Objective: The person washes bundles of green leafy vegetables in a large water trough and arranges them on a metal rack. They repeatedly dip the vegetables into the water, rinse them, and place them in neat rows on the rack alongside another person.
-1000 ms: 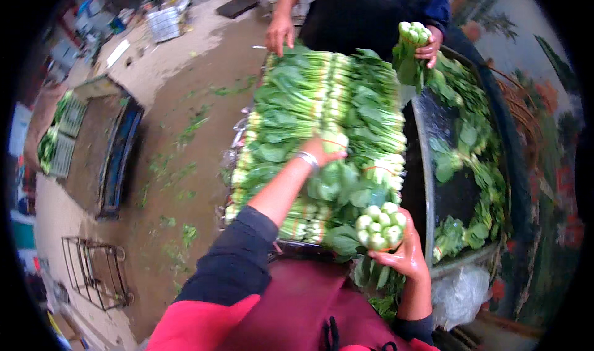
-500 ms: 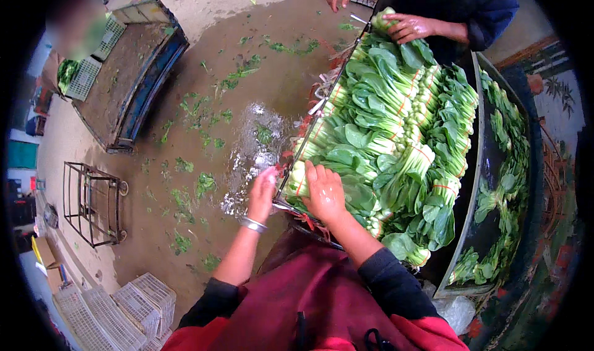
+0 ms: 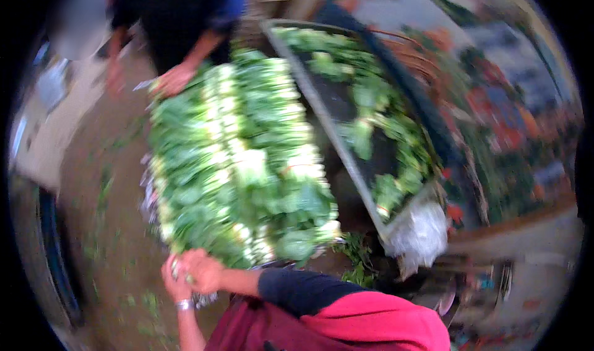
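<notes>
The wearer's left hand (image 3: 174, 280), with a shiny silver-coloured bracelet (image 3: 184, 304) at the wrist, and right hand (image 3: 205, 272) meet at the near left corner of a broad stack of green leafy vegetable bundles with pale stalks (image 3: 192, 193). Fingers on both are curled and partly closed. A small pale patch shows between them, but blur hides whether either hand has hold of a bundle. The right arm, in a dark and pinkish-red sleeve (image 3: 291, 292), crosses in front of the stack.

The stack lies directly beyond the hands, its leaves in two wide bands, with pale stalk ends along both sides and down the middle. At its far left edge, a co-worker in dark clothing (image 3: 176, 26) rests one hand (image 3: 175, 80) on the greens; the other hand (image 3: 115, 72) hangs apart, blurred.

To the right stands a long, dark-bottomed tub with a grey rim (image 3: 339, 142), holding scattered greens (image 3: 374, 94). Crumpled clear plastic (image 3: 417, 233) sits at its near end. Brown floor (image 3: 99, 147) with green scraps spreads left.

A bundle at the hands' corner could tip over the edge if pushed outward; a bump from either person could slide the uppermost bundles, and a tight squeeze could bruise leaves.

Counted: two wearer's hands, one co-worker with two hands, one stack, one tub, one plastic heap. The bundles are too many and too blurred to count.
</notes>
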